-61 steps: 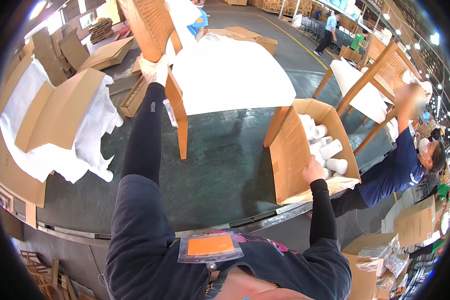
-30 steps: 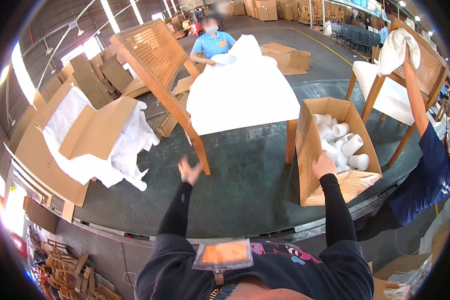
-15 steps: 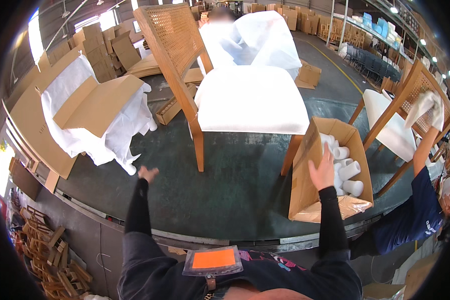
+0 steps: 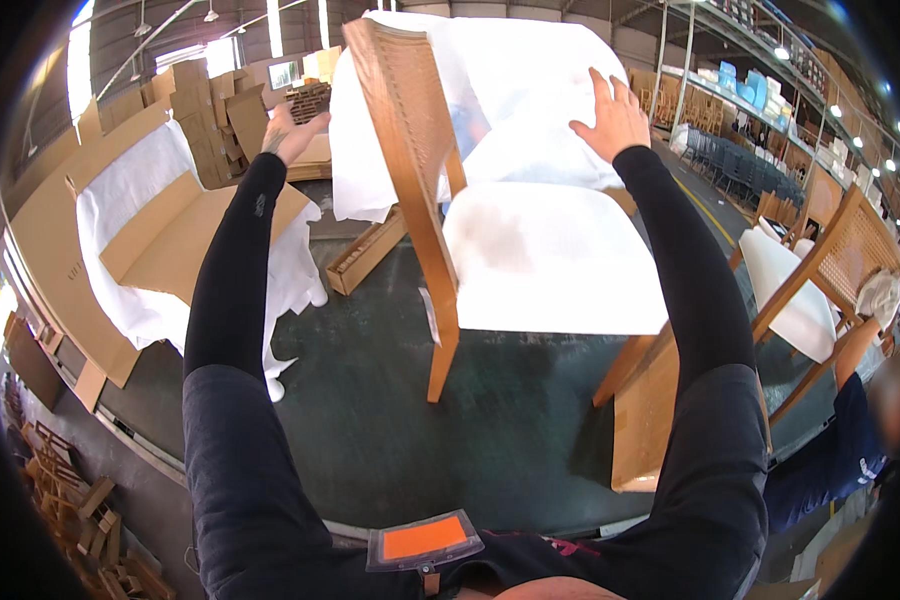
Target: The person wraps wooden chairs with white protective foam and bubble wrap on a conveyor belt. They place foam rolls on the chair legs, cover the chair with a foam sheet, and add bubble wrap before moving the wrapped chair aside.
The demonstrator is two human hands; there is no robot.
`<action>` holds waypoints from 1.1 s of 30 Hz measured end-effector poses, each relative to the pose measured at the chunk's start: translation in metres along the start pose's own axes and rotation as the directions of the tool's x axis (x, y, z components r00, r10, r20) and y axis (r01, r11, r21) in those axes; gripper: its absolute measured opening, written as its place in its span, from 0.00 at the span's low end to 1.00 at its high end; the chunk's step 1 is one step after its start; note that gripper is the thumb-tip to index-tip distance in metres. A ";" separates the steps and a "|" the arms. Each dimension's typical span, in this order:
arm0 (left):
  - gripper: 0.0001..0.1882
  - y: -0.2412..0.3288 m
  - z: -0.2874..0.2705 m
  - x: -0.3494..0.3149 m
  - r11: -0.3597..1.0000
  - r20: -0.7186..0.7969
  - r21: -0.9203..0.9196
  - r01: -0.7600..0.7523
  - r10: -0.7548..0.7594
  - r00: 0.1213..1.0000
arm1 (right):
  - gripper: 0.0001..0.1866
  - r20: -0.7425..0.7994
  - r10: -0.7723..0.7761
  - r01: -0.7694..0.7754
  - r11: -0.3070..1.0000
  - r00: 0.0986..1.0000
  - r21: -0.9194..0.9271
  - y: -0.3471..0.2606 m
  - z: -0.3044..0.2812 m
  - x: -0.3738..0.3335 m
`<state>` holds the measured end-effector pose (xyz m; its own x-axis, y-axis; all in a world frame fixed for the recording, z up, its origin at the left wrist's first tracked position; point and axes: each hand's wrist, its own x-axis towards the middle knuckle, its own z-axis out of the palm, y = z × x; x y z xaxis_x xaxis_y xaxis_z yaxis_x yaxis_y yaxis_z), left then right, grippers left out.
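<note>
Chair (image 4: 545, 265) and carton (image 4: 645, 425) on green table (image 4: 510, 430)

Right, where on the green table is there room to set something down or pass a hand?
The widest bare patch of green table lies before the nearest chair, between the white sheet at left and the box at right. A hand could likely pass under the seat. It's crowded right, where box and leg overlap in view, and left, under cardboard.
</note>
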<state>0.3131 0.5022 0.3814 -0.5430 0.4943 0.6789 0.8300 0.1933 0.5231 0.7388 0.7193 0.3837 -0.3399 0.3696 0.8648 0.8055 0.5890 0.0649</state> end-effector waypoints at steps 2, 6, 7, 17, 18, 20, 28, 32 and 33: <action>0.57 0.003 -0.011 0.027 1.000 -0.026 0.025 -0.002 0.002 1.000 | 0.51 -0.078 -0.012 0.003 0.994 0.997 -0.106 -0.027 0.006 0.040; 0.60 0.005 -0.006 0.060 0.995 -0.044 0.098 -0.003 0.008 0.999 | 0.54 -0.262 -0.060 -0.037 0.936 0.963 -0.350 -0.058 0.014 0.108; 0.61 -0.002 -0.017 0.069 0.988 -0.092 0.153 -0.017 0.031 0.995 | 0.55 -0.272 -0.028 -0.074 0.931 0.962 -0.356 -0.073 0.014 0.120; 0.32 -0.012 0.022 0.082 0.867 -0.068 0.297 -0.401 0.438 0.896 | 0.17 0.737 -0.001 -0.215 0.956 0.676 0.199 -0.083 0.095 0.110; 0.28 0.008 0.049 0.075 0.878 -0.111 0.226 -0.422 0.453 0.884 | 0.22 0.516 -0.047 0.012 0.997 0.856 0.072 -0.042 0.097 0.096; 0.21 0.015 0.067 0.068 0.878 -0.182 0.212 -0.429 0.467 0.865 | 0.40 0.397 0.001 -0.215 0.842 0.918 0.495 -0.029 0.119 0.061; 0.22 -0.025 -0.009 0.085 0.975 -0.263 -0.001 -0.223 0.215 0.940 | 0.28 0.440 0.005 -0.092 0.980 0.898 0.177 -0.085 0.108 -0.009; 0.24 -0.040 -0.067 0.077 0.957 -0.349 -0.132 -0.260 0.201 0.915 | 0.19 0.012 0.029 -0.031 0.953 1.000 0.303 -0.036 0.056 0.033; 0.23 -0.045 -0.066 0.065 0.943 -0.420 -0.216 -0.251 0.142 0.897 | 0.19 -0.012 0.043 -0.035 0.922 0.999 0.384 -0.025 0.034 0.045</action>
<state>0.2324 0.4696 0.4362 -0.4222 0.1150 0.8992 0.8918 -0.1251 0.4348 0.6871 0.7459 0.4040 -0.2987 0.3860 0.8728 0.5685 0.8066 -0.1622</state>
